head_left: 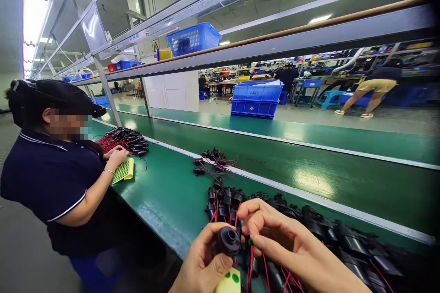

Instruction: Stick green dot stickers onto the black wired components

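At bottom centre, a black part (228,241) is grasped by the left hand (204,256) beside a yellow sheet (228,284); a green dot (250,241), apart from the part, is pinched by the right hand (285,240). Lower right, more black parts (350,240) are heaped; whether dotted cannot be told.

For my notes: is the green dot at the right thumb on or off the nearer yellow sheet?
Off: the right hand has the green dot at its thumb, apart from the yellow sheet at the left hand.

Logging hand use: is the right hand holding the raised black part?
No, the left hand holds the black part; the right hand holds a green dot.
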`<state>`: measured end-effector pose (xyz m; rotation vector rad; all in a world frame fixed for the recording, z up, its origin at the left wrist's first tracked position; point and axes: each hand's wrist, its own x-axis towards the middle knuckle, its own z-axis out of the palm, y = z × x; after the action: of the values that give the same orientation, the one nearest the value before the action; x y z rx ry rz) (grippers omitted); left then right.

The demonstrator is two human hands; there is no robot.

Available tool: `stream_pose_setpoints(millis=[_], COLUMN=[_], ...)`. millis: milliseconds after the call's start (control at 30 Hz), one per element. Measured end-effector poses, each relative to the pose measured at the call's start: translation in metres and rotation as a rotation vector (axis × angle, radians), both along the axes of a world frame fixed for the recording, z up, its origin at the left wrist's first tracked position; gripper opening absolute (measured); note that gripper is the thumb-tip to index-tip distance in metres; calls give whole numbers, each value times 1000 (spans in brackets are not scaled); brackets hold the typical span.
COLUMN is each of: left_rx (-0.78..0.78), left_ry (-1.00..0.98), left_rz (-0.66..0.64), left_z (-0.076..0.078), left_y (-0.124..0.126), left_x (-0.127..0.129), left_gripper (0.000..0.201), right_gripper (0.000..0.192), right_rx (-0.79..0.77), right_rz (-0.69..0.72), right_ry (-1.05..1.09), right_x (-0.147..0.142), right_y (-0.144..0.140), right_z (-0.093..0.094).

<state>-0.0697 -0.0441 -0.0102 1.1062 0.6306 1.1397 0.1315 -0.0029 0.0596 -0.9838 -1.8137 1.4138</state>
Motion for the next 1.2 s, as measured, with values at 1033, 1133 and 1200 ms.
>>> stream_pose_setpoints(millis=[1033,1133,1200], left_rx=[43,50,87], left_ry=[169,198,222], left_rz=[-29,-13,-8], left_z=[2,3,3], left_y=[-2,-1,0], left_x=[-3,-3,-3], left_gripper=[45,46,47], right_gripper=[16,17,11], right_rx=[268,304,304], right_rz=[-105,-116,-124], right_ry=[-66,-74,-63], right_x=[-17,-18,-17], right_y=[-15,-16,-15], right_z=[-12,-16,-19])
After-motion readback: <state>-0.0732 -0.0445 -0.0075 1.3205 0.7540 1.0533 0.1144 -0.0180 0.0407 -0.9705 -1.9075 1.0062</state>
